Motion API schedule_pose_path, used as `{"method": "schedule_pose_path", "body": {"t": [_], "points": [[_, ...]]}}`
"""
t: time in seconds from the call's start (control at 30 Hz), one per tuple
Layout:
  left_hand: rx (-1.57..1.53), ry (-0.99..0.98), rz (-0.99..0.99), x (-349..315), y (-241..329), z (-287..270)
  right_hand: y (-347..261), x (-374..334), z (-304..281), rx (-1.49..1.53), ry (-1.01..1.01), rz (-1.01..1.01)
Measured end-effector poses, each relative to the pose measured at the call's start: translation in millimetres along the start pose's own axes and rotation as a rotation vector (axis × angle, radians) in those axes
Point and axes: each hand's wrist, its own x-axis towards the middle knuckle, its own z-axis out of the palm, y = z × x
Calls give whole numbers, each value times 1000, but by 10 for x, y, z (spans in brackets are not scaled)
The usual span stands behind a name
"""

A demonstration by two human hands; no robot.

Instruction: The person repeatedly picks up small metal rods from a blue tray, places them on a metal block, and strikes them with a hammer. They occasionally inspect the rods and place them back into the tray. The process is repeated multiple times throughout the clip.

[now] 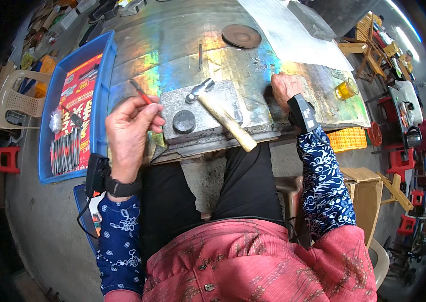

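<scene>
Head view first takes in a broad table [172, 65], its top shimmering in rainbow patches, with the person seated close up to its near edge. On its far right I see a big white sheet [293, 40] spread flat. To the left of the table is a long blue tray [103, 100] with red printed card inside and, toward its near end, a row of slim rods [65, 151]. In front of the person, near the table's edge, lies a speckled grey slab [204, 121].

The left hand [129, 121] is between tray and slab, thumb and fingers pinched narrow. Over on the right, the right hand [286, 88] rests on the table with its fingers curled under; from here I can't tell whether they hold anything. A hammer [225, 121] lies across the slab, head on the stone, pale handle reaching out over the near edge. Farther back sits a flat, brown round dish [242, 36]. A glass of yellow liquid [346, 89] stands near the table's right side, and a black round puck [184, 122] rests on the slab beside the hammer.

Smaller again is the red-and-black rod [141, 91] in the left hand's pinch, its dark end pointing away from the person. Another rod [200, 58] lies beyond the slab, and tiny slivers [259, 63] are scattered just beyond the right hand.
</scene>
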Motion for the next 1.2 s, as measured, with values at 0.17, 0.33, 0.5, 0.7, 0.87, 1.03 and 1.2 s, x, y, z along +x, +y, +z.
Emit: {"method": "schedule_pose_path", "body": {"t": [0.17, 0.33, 0.5, 0.7, 0.87, 1.03, 1.2], "points": [[61, -31, 31, -17, -106, 65, -36, -8, -82, 301, 187, -37], [113, -4, 34, -59, -187, 121, -291, -29, -573, 141, -220, 243], [209, 28, 46, -94, -197, 160, -555, -38, -949, 397, -102, 325], [315, 65, 200, -114, -189, 151, -855, -105, -1323, 664, 80, 278], [24, 68, 66, -188, -96, 99, -1118, -185, -1584, 862, 113, 253], [-330, -28, -117, -330, 19, 107, -1469, -204, -1808, 1171, 69, 386], [-509, -78, -144, -500, 98, 205, -1880, -178, -1982, 1489, 67, 437]]}}
